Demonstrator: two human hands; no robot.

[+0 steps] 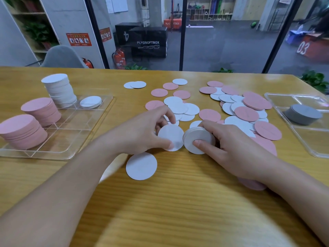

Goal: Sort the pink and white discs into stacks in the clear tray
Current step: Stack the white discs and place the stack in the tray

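Left hand pinches a single white disc by its edge, tilted up off the wooden table; right hand grips a small stack of white discs just beside it, thumb on the top face, the two nearly touching. Clear tray sits far left with two pink stacks in the near cells, a tall white stack and a short white stack at the back. Loose pink and white discs scattered mid-table to the right, one lone white disc near the left wrist; second clear tray far right holds a grey stack.
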